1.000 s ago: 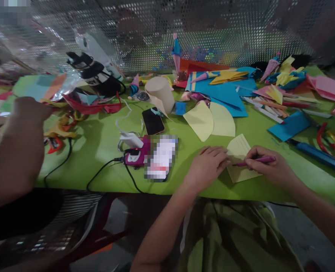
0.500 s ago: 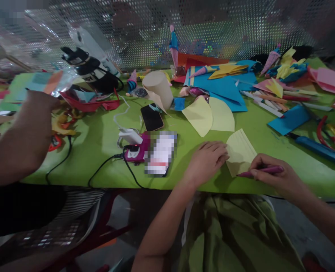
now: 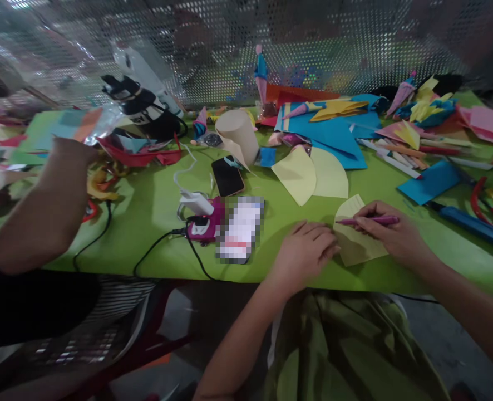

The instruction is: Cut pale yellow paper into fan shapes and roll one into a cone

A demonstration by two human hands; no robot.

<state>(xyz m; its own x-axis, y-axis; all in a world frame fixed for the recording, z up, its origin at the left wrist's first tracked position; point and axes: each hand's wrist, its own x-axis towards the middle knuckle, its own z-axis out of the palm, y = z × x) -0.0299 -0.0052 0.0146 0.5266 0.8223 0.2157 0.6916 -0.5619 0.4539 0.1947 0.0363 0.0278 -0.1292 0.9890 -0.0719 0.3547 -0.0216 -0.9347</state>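
Observation:
My right hand [image 3: 390, 231] grips a purple pen [image 3: 383, 220], its tip at the upper left part of a pale yellow paper piece [image 3: 357, 250]. Several faint lines run near the top of that paper. My left hand [image 3: 309, 250] lies palm down on the green table, fingers extended, with its fingertips at the paper's left edge. Just beyond my hands are two more yellow pieces with curved edges, one [image 3: 295, 175] partly overlapping the other [image 3: 330, 174].
A blurred-screen phone [image 3: 240, 231] and a purple power socket [image 3: 202, 227] with cables lie to the left, near a dark phone [image 3: 228, 175]. A blue cutter [image 3: 476, 227] is at right. Coloured paper [image 3: 338, 142] and a cardboard roll [image 3: 238, 133] stand behind. A co-worker's arm [image 3: 42, 206] reaches in from the left.
The yellow paper has turned under my hands. My right hand has moved the pen from its lower edge up to its upper left side. My left hand stays beside the paper.

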